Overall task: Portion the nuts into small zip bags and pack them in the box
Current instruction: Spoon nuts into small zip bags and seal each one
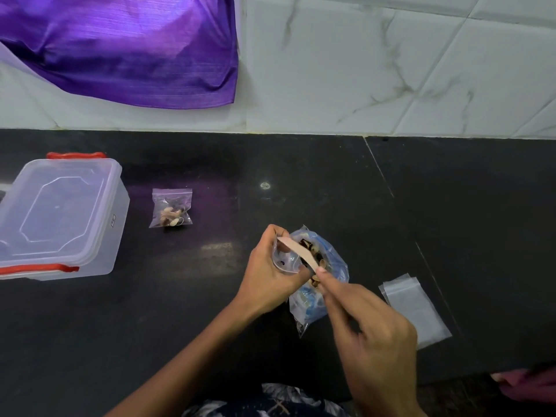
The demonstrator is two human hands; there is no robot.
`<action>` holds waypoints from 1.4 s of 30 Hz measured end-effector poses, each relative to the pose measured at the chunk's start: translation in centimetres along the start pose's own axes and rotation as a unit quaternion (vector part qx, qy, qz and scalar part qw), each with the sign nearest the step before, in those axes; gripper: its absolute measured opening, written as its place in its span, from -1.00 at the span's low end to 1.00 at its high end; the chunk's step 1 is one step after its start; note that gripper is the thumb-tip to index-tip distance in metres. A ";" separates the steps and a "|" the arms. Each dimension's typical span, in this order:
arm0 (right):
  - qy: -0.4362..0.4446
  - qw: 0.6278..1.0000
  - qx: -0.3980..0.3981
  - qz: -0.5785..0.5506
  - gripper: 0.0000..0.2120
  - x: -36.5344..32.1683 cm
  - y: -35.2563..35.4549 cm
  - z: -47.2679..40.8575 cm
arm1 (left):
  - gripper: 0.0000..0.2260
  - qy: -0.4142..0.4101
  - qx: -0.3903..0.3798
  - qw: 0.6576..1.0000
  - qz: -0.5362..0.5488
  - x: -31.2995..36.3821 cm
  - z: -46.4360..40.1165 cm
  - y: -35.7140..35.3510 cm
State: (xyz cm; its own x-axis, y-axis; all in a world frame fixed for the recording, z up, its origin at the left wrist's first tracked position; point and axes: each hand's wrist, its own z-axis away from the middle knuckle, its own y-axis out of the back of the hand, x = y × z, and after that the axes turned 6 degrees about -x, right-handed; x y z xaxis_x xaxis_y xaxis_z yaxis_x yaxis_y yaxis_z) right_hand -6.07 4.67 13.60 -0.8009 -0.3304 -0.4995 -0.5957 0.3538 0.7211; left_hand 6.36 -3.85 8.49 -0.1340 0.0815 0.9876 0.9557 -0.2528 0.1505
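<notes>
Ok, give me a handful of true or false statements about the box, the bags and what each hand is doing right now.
1. The lid is on the clear box with red latches. True.
2. The filled zip bag lies inside the box. False: it lies on the black counter, right of the box.
3. The left hand holds a small zip bag open. True.
4. The right hand is empty. False: its grip is on a flat wooden scoop, tip at the bag mouth.
5. The empty zip bags are stacked on the box. False: they lie on the counter by the right hand.
</notes>
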 end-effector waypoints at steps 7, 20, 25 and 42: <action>0.026 0.999 0.024 -0.003 -0.75 0.1 -0.2 0.1 | -0.67 -0.003 0.001 1.000 0.006 0.1 0.0 -0.1; -0.302 0.914 0.122 -0.242 -0.97 1.9 0.1 -1.6 | -0.65 0.025 0.016 1.000 0.002 -0.5 0.2 0.2; -0.465 0.851 0.041 -0.240 -0.91 6.8 -1.4 -1.4 | -0.63 0.029 0.020 0.999 -0.005 -0.6 0.2 0.6; -0.247 0.962 -0.116 0.018 -0.64 4.6 -1.5 -1.9 | -0.62 0.042 0.036 0.998 0.000 1.0 0.5 1.2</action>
State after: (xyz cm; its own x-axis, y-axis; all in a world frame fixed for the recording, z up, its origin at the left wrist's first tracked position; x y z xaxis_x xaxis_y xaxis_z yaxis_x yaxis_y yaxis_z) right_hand -8.72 0.94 11.18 -0.7867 0.1552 -0.5974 -0.5824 0.1339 0.8018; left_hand 7.50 -3.64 9.60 -0.1529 -0.0002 0.9882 0.9715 -0.1835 0.1503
